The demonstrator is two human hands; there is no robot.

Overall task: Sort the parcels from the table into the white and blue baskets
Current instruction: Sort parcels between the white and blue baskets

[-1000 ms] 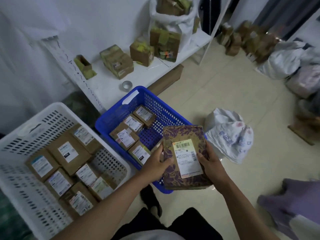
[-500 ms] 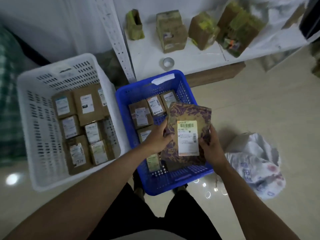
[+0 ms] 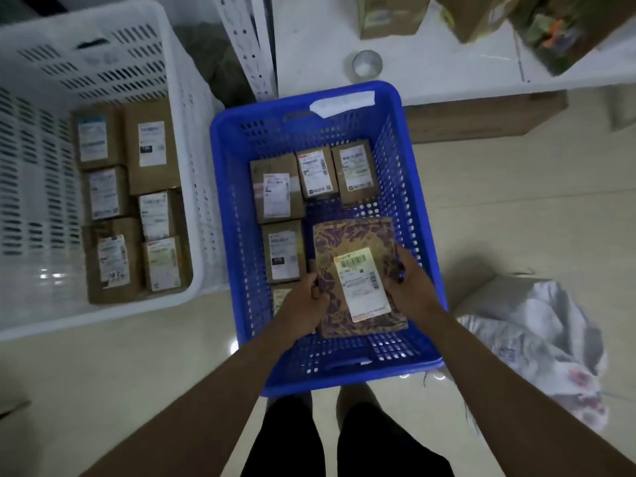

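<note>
- Purple-patterned parcel (image 3: 358,266) sits low inside the blue basket (image 3: 241,139), long axis towards the basket's far wall.
- Left hand (image 3: 303,301) and right hand (image 3: 409,287) grip its opposite long edges, fingers curled.

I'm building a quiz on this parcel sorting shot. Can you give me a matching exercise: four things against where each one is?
Things:
1. patterned parcel
2. tape roll
3. crumpled bag
4. white basket

Places:
A. on the white table
B. on the floor, right of the blue basket
C. held by both hands, left hand and right hand, in the blue basket
D. left of the blue basket

Pairs: 1-C, 2-A, 3-B, 4-D
</note>
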